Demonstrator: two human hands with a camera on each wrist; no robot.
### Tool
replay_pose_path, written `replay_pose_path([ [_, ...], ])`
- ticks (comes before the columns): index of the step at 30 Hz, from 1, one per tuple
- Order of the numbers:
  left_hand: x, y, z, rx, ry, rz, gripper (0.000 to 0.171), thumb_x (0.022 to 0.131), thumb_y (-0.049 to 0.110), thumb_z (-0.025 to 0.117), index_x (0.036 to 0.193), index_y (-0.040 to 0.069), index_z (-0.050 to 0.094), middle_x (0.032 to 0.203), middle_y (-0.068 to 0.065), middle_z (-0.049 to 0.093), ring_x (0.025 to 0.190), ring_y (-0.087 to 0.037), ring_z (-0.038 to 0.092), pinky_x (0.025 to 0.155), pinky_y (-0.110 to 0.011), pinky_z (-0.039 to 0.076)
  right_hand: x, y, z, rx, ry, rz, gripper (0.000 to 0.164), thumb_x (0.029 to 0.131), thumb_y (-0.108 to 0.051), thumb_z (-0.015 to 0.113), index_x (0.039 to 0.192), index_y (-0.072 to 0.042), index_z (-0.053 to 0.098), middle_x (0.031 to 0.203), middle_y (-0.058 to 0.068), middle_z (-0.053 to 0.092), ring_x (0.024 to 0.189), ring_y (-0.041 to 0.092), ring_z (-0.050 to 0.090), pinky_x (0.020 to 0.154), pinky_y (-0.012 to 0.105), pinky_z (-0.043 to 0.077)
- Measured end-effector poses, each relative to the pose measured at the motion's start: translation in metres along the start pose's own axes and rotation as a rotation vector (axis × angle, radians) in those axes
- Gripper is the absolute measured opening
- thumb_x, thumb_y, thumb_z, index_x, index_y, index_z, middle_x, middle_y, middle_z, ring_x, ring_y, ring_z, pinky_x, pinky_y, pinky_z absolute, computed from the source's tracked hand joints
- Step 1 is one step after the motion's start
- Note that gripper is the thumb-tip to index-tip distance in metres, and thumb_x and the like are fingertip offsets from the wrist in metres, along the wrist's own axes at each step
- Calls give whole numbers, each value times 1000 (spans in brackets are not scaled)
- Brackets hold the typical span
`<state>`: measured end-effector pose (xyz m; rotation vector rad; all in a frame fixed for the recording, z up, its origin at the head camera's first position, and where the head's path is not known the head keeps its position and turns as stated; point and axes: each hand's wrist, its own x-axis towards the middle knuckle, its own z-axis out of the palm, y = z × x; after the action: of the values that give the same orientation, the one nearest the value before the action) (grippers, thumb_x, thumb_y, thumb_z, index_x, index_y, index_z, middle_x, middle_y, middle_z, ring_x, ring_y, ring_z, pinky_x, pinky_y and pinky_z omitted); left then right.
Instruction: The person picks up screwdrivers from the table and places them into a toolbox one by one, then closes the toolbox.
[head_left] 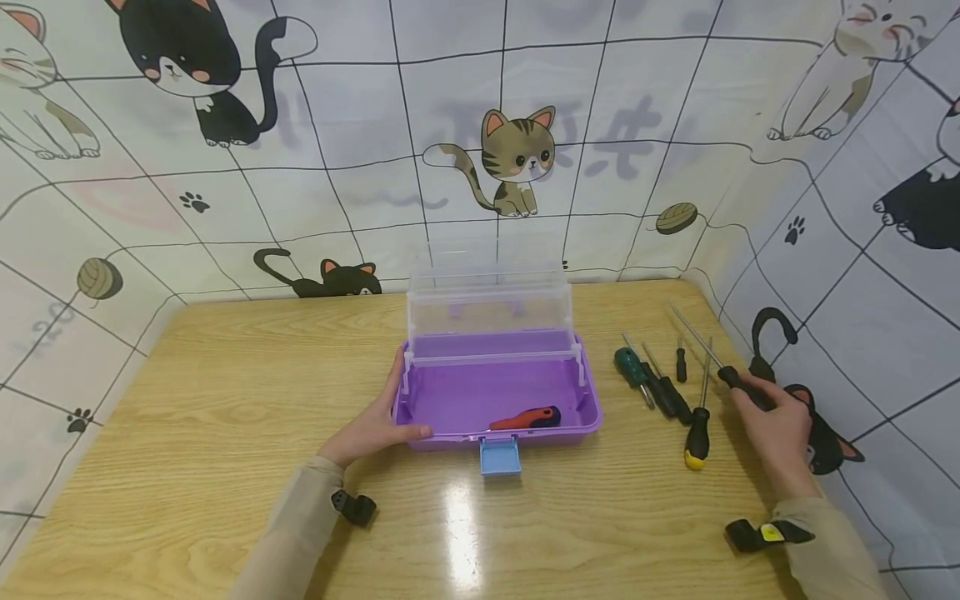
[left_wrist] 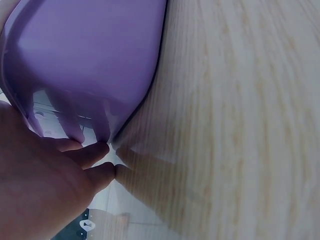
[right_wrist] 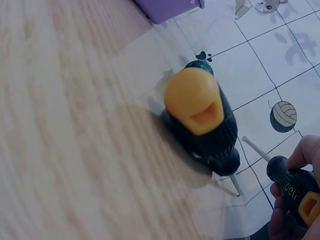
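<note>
A purple plastic toolbox [head_left: 495, 392] with its clear lid [head_left: 491, 308] raised stands in the middle of the table. My left hand [head_left: 378, 421] grips its left end, thumb at the front rim and fingers along the side wall; the left wrist view shows the fingertips against the purple wall [left_wrist: 95, 60]. Inside the box, near the front wall, lies a red-and-black handled tool [head_left: 525, 418]. My right hand [head_left: 780, 421] holds a long screwdriver [right_wrist: 292, 190] by its black handle with a yellow end, its shaft pointing away from me.
Beside the right hand lies a black-and-yellow screwdriver [head_left: 697, 437]. Left of it are a green-handled screwdriver [head_left: 630, 367], several black-handled ones and a small screwdriver [head_left: 681, 365]. A blue latch [head_left: 500, 458] hangs down the box's front. Cat-print curtain [head_left: 360, 192] borders the wooden table [head_left: 262, 375].
</note>
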<state>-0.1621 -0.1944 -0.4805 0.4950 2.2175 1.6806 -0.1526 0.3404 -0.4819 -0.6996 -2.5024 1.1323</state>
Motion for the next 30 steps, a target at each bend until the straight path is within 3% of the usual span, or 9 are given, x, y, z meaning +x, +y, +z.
replay_pose_path([
  [15, 0, 0, 0, 14, 1, 14, 122, 77, 28, 82, 148, 49, -16, 158, 6, -20, 144, -25, -11, 111, -59, 0, -6, -17, -1, 13, 7, -32, 40, 92, -19, 60, 129, -2, 62, 128, 18, 60, 120, 32, 53, 91, 19, 38],
  [20, 0, 0, 0, 20, 4, 9, 123, 77, 28, 82, 149, 44, -16, 158, 6, -20, 144, -26, -11, 110, -60, 1, -8, -22, -2, 22, -4, -44, 40, 92, -20, 61, 128, -3, 62, 129, 17, 59, 119, 29, 53, 87, 16, 40],
  [27, -1, 0, -1, 21, 3, 10, 122, 77, 28, 82, 148, 48, -15, 158, 5, -19, 144, -26, -10, 110, -60, 1, -11, -25, -3, 73, 5, -104, 37, 91, -18, 64, 124, -2, 65, 121, 18, 62, 92, -6, 53, 73, 8, 39],
  [30, -1, 1, 0, 19, 2, 11, 122, 77, 28, 82, 147, 50, -15, 158, 5, -19, 144, -26, -10, 111, -60, 1, -11, -26, -3, 101, 2, -125, 36, 91, -17, 65, 123, -1, 66, 118, 16, 62, 86, -11, 50, 70, 7, 39],
])
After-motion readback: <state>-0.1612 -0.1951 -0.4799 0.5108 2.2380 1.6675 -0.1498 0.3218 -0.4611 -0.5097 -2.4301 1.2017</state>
